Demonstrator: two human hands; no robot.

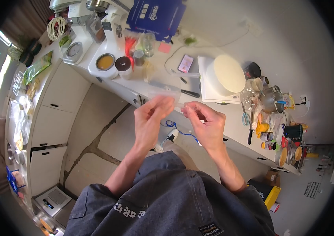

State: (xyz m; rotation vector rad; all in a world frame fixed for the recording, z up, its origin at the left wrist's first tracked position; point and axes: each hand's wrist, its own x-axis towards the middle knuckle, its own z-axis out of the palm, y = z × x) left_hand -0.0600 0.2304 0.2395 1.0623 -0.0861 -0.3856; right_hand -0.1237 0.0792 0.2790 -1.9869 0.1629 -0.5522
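My left hand [154,112] is raised over the counter's front edge, its fingers pinched together and a little blurred. A clear, see-through plastic sheet [164,91] shows just above those fingers. To its right my right hand [206,122] is closed in a pinch on what looks like a thin end of the same plastic, between thumb and forefinger. Beyond my hands, a tall white round cake-like block [226,74] stands on a white square board [206,84]. A tool with a black handle [190,93] lies just left of the board.
A phone [185,63] lies on the counter beside a cable. White stand mixers [110,43], a dark-topped jar [123,65] and a blue box [155,17] fill the far left. Scissors [245,118], a black-handled knife [250,135] and a metal pot [272,99] crowd the right.
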